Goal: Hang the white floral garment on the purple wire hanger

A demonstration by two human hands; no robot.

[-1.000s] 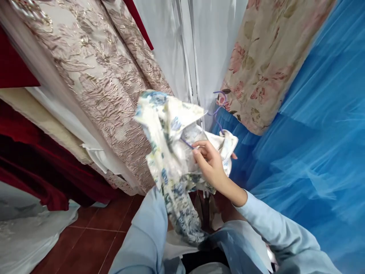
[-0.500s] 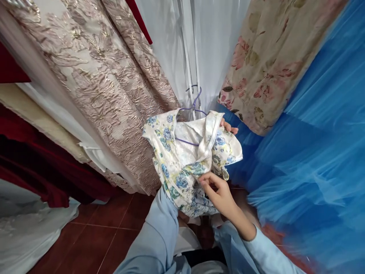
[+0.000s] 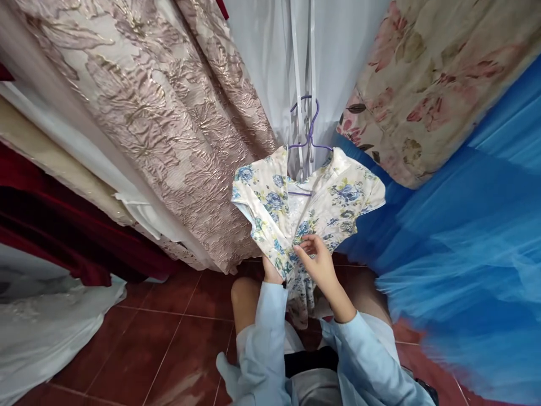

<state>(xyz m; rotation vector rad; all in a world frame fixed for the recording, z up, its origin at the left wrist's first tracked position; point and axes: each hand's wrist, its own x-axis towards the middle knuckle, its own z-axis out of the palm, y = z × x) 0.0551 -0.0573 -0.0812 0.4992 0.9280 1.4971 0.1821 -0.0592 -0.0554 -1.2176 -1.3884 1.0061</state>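
Note:
A small white dress with blue flowers [image 3: 333, 197] hangs on a purple hanger [image 3: 310, 121], whose hook is over a white rail in front of me. My right hand [image 3: 319, 262] pinches the dress front at its middle, near the waist. My left hand [image 3: 270, 270] holds the dress's lower left edge from behind, with only the wrist and part of the hand visible. Both sleeves are light blue.
A gold and beige brocade curtain [image 3: 169, 124] hangs at the left, with dark red velvet [image 3: 63, 237] and white fabric [image 3: 38, 332] beyond it. A pink floral cloth [image 3: 431, 79] and blue tulle [image 3: 473, 242] hang at the right. The floor is brown tile [image 3: 169, 344].
The dress went from bunched in my hands to hanging spread out on the hanger. My left hand dropped from the shoulder to the lower edge, and my right hand moved to the front middle.

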